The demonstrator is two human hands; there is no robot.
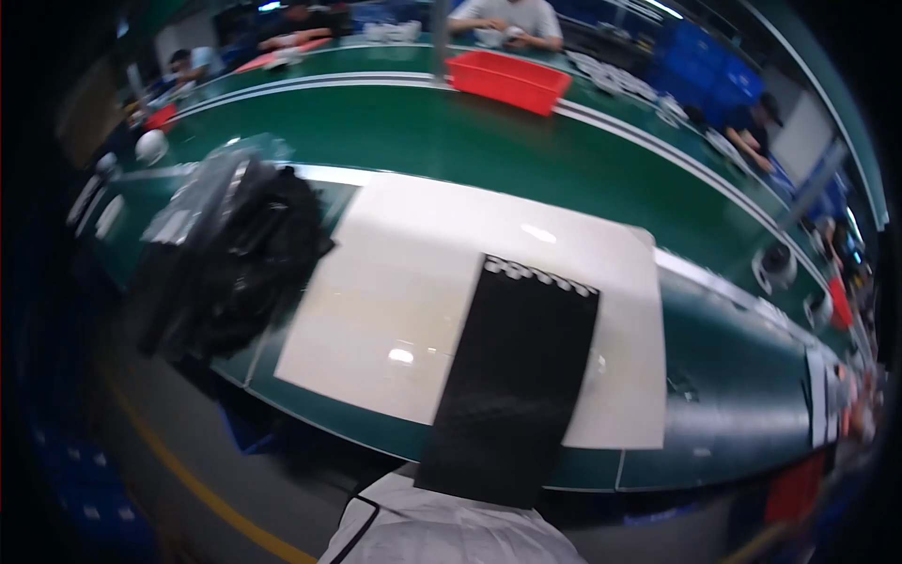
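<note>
This looks like a factory assembly floor: a long green belt (pixel 357 117) sweeps across the upper half of the frame, with people (pixel 521 21) along its far side. Blue crates (pixel 705 61) stand at upper right; a yellow floor line (pixel 202 498) crosses the lower left.

On the bench (pixel 742 381), near the middle, lies the board (pixel 376 315). The sheet (pixel 517 376) lies on the board, right of its middle, its near end reaching past the bench's near edge, before the wearer's torso (pixel 451 531). Left of the board is the pile of bags (pixel 258 254). Beyond the board runs the belt (pixel 395 122), left to right. At its far side stands the bin (pixel 507 83), a co-worker (pixel 528 17) behind it.
</note>
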